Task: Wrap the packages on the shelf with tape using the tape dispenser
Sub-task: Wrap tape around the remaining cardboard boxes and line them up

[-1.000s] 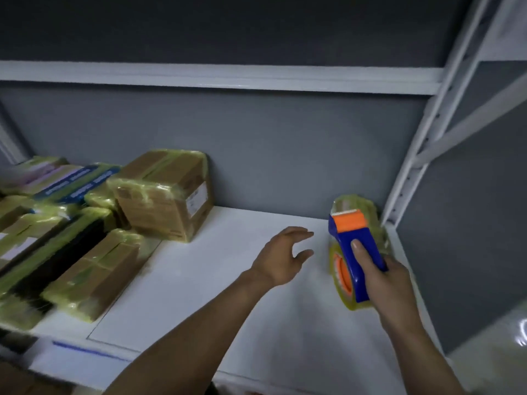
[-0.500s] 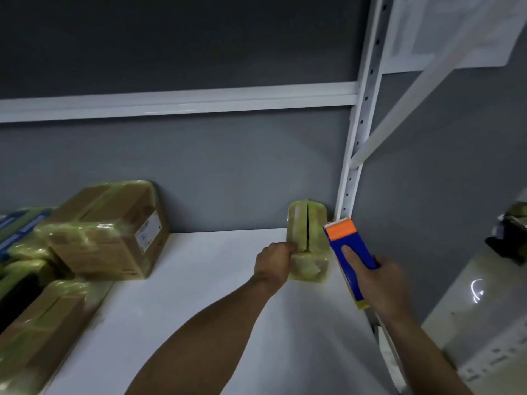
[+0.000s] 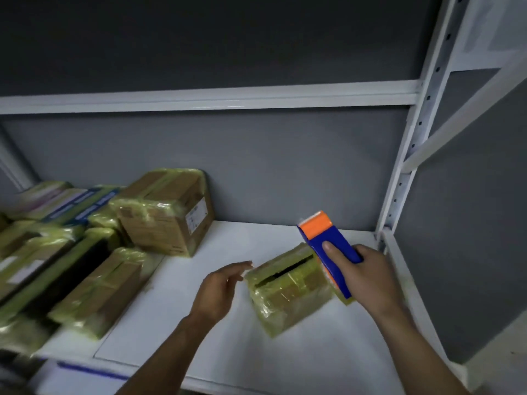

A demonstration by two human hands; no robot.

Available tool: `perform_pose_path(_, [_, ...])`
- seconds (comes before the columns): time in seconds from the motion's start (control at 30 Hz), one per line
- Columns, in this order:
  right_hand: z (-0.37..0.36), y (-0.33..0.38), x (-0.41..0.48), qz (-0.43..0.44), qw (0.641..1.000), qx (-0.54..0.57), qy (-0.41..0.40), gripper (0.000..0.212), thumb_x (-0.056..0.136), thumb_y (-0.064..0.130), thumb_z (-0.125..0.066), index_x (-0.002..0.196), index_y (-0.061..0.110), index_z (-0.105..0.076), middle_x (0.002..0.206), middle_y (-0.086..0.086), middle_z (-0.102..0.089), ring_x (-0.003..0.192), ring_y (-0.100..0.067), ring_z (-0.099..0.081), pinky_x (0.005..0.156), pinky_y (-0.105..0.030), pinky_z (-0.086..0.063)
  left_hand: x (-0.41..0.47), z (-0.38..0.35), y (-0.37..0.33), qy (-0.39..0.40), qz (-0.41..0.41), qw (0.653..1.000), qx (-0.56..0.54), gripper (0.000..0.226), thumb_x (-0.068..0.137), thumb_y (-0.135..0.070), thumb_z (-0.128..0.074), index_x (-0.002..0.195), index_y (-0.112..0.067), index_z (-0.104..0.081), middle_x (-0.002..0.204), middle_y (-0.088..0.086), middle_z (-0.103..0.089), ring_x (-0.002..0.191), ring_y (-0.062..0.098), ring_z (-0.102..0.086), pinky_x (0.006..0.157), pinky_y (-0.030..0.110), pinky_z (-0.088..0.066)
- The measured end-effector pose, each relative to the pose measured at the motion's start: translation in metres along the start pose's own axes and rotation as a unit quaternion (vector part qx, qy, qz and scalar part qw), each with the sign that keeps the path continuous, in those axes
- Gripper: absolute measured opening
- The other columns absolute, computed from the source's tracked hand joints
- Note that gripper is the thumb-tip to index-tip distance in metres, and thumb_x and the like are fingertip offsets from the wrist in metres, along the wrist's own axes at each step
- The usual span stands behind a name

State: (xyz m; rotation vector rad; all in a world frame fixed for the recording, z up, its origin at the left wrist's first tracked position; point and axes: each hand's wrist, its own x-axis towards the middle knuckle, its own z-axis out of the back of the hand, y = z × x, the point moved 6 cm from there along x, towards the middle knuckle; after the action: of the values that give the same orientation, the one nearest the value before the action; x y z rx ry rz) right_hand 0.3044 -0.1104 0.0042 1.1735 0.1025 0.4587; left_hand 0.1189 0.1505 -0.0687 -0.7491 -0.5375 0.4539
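A small cardboard package (image 3: 285, 289) wrapped in yellowish tape lies flat on the white shelf (image 3: 299, 354), right of centre. My right hand (image 3: 365, 277) grips a blue tape dispenser (image 3: 328, 243) with an orange tip, held over the package's right end. My left hand (image 3: 219, 289) hovers just left of the package with its fingers loose and spread; its fingertips are close to the package's left corner and hold nothing.
Several tape-wrapped boxes (image 3: 168, 212) and flat parcels (image 3: 94, 292) crowd the shelf's left half. A white upright post (image 3: 405, 155) with a diagonal brace stands at the right. The grey back wall (image 3: 285, 166) closes the shelf behind.
The small package stood on edge by the post in my left hand's grip; now it lies flat nearer the front. My left hand has let go of it.
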Motion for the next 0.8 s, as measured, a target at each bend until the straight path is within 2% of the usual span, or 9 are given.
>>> perform_pose_path(0.07, [-0.018, 0.007, 0.001, 0.005, 0.999, 0.015, 0.036, 0.062, 0.08, 0.069, -0.076, 0.071, 0.009, -0.067, 0.062, -0.004, -0.069, 0.056, -0.019, -0.068, 0.056, -0.036, -0.05, -0.008, 0.017, -0.001, -0.039, 0.025, 0.999, 0.02, 0.043, 0.105, -0.016, -0.05, 0.119, -0.054, -0.063, 0.123, -0.033, -0.064, 0.108, -0.005, -0.064, 0.098, 0.028, -0.054])
perform_pose_path(0.13, [-0.031, 0.014, 0.002, 0.012, 0.998, 0.013, 0.059, 0.057, 0.084, 0.066, -0.076, 0.072, 0.01, -0.069, 0.064, -0.003, -0.071, 0.059, -0.02, -0.071, 0.06, -0.038, -0.054, -0.016, 0.014, -0.009, -0.022, 0.031, 0.999, -0.009, 0.025, 0.102, -0.048, -0.054, 0.123, -0.06, -0.06, 0.132, -0.036, -0.058, 0.124, -0.009, -0.053, 0.103, 0.02, -0.048])
perform_pose_path(0.2, [-0.038, 0.02, 0.005, 0.022, 0.998, -0.015, 0.064, 0.056, 0.086, 0.067, -0.071, 0.068, 0.014, -0.066, 0.059, 0.003, -0.069, 0.053, -0.011, -0.067, 0.055, -0.031, -0.049, -0.025, -0.003, -0.024, 0.039, -0.005, 0.999, 0.031, 0.054, 0.084, -0.079, -0.058, 0.136, -0.068, -0.044, 0.148, -0.041, -0.037, 0.141, -0.015, -0.026, 0.111, 0.018, -0.032])
perform_pose_path(0.27, [-0.043, 0.026, 0.009, 0.03, 0.995, -0.049, 0.077, 0.056, 0.089, 0.068, -0.066, 0.066, 0.016, -0.062, 0.055, 0.008, -0.065, 0.05, -0.004, -0.063, 0.053, -0.025, -0.044, -0.032, -0.019, -0.033, 0.101, -0.035, 0.988, 0.11, 0.087, 0.068, -0.09, -0.062, 0.142, -0.073, -0.02, 0.153, -0.048, -0.012, 0.141, -0.022, 0.003, 0.111, 0.022, -0.022])
perform_pose_path(0.33, [-0.047, 0.029, 0.014, 0.036, 0.992, -0.073, 0.097, 0.057, 0.09, 0.067, -0.065, 0.069, 0.014, -0.062, 0.057, 0.008, -0.067, 0.052, -0.005, -0.064, 0.054, -0.025, -0.046, -0.036, -0.025, -0.034, 0.148, -0.04, 0.973, 0.171, 0.101, 0.066, -0.085, -0.067, 0.146, -0.069, -0.009, 0.152, -0.049, -0.001, 0.143, -0.018, 0.009, 0.112, 0.031, -0.031])
perform_pose_path(0.43, [-0.05, 0.033, 0.015, 0.05, 0.988, -0.093, 0.114, 0.059, 0.092, 0.065, -0.065, 0.074, 0.009, -0.065, 0.062, -0.001, -0.069, 0.056, -0.013, -0.066, 0.058, -0.031, -0.049, -0.039, -0.012, -0.028, 0.165, -0.017, 0.96, 0.227, 0.099, 0.071, -0.076, -0.07, 0.153, -0.056, -0.018, 0.159, -0.039, -0.008, 0.153, 0.003, -0.006, 0.111, 0.041, -0.043])
perform_pose_path(0.67, [-0.082, 0.055, 0.008, 0.076, 0.959, -0.1, 0.252, 0.057, 0.092, 0.065, -0.065, 0.065, 0.017, -0.054, 0.057, 0.0, -0.061, 0.05, -0.014, -0.055, 0.056, -0.029, -0.038, -0.068, 0.05, -0.001, 0.206, -0.006, 0.956, 0.208, 0.093, 0.077, -0.062, -0.075, 0.138, -0.079, -0.007, 0.148, -0.055, -0.004, 0.145, -0.018, 0.004, 0.11, 0.037, -0.043])
perform_pose_path(0.73, [-0.096, 0.058, 0.003, 0.076, 0.946, -0.097, 0.299, 0.053, 0.091, 0.065, -0.066, 0.066, 0.019, -0.056, 0.058, 0.002, -0.062, 0.05, -0.011, -0.056, 0.056, -0.027, -0.039, -0.077, 0.052, 0.004, 0.227, -0.011, 0.95, 0.214, 0.091, 0.083, -0.055, -0.074, 0.136, -0.079, -0.005, 0.151, -0.053, 0.006, 0.144, -0.017, 0.016, 0.107, 0.035, -0.044])
perform_pose_path(0.8, [-0.107, 0.059, 0.001, 0.077, 0.94, -0.105, 0.317, 0.051, 0.09, 0.063, -0.067, 0.065, 0.02, -0.055, 0.055, 0.004, -0.06, 0.048, -0.01, -0.055, 0.055, -0.027, -0.039, -0.081, 0.052, 0.011, 0.253, -0.002, 0.948, 0.194, 0.083, 0.089, -0.044, -0.071, 0.139, -0.074, -0.011, 0.151, -0.051, 0.012, 0.143, -0.014, 0.025, 0.116, 0.03, -0.032])
